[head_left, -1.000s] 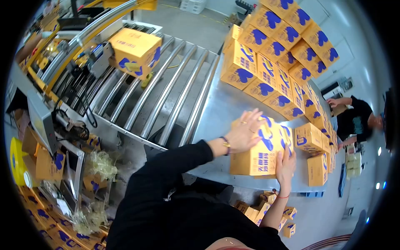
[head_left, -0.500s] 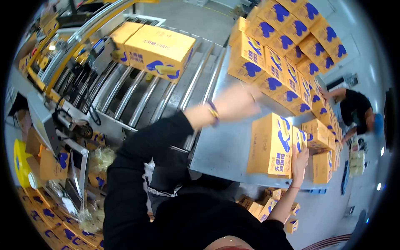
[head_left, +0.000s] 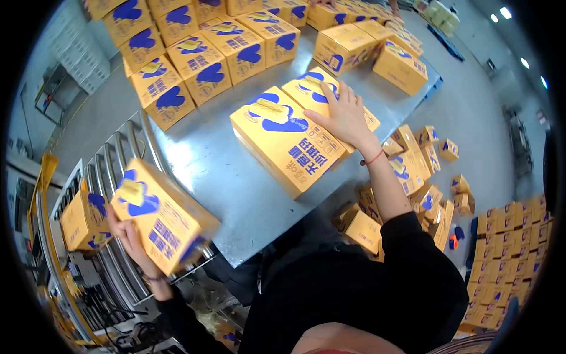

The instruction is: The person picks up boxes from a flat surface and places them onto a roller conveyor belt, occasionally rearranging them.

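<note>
A yellow carton [head_left: 165, 215] with blue heart shapes is tilted at the conveyor's end beside the table. My left hand [head_left: 131, 241] grips it by its left side, thumb and fingertips partly hidden. On the metal table two similar cartons stand side by side: a large carton [head_left: 283, 141] and a second carton [head_left: 315, 88] right behind it. My right hand [head_left: 346, 115] lies over the top of the second carton with fingers spread, its thumb reaching toward the large one. One more carton [head_left: 85, 221] sits on the rollers left of my left hand.
Rows of stacked cartons [head_left: 200, 68] line the table's [head_left: 206, 159] far side. Further cartons [head_left: 348, 47] stand at its right end. The roller conveyor [head_left: 121, 268] meets the table at left. Loose cartons [head_left: 407, 159] lie on the floor. Another person's hand [head_left: 323, 2] shows at the top.
My view has swung toward the conveyor side. My left hand, blurred above the table before, now holds a tilted carton at the rollers. My right hand has shifted from the second carton's side onto its top.
</note>
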Tool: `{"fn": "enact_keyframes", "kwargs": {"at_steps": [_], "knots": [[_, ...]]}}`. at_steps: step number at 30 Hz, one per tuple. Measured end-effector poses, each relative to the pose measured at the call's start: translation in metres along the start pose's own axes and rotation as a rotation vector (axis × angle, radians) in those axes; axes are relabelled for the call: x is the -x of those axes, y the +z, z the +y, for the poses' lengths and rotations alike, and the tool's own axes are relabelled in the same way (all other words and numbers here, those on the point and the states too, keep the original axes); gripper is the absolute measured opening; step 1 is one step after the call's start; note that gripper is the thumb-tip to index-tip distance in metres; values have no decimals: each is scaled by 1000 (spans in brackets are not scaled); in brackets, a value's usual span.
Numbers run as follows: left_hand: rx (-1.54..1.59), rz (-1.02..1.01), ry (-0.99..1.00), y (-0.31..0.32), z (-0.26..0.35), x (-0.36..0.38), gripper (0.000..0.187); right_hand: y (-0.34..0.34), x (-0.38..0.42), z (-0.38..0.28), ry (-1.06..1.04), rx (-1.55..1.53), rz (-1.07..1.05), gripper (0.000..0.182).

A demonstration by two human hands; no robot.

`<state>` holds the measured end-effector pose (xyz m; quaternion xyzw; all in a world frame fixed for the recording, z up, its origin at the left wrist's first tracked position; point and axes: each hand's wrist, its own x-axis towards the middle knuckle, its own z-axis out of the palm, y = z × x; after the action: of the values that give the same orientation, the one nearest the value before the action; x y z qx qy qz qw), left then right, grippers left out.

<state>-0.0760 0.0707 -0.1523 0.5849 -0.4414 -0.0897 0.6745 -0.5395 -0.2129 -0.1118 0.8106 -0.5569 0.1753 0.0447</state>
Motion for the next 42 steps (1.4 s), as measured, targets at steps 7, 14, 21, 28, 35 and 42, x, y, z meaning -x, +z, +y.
{"fn": "enact_keyframes", "kwargs": {"at_steps": [7,14,21,28,35,42], "knots": [[69,-224,-409,171,44,44,64,6,2,1,-35,63,88,88],[180,-486,-275,266,51,61,79,-3,-20,119,-28,15,-25,68],[-47,-917,-205,204,49,2,63,3,-23,173,6,-130,-27,61],[-875,-329,393,79,46,-157,35,6,-25,173,-10,-93,1,60],[-1232,-69,-50,-53,-38,-183,58,-2,-21,160,7,-100,25,63],[-358,-75,-195,-43,32,-11,53,-17,-17,141,-48,-45,98,67]]}}
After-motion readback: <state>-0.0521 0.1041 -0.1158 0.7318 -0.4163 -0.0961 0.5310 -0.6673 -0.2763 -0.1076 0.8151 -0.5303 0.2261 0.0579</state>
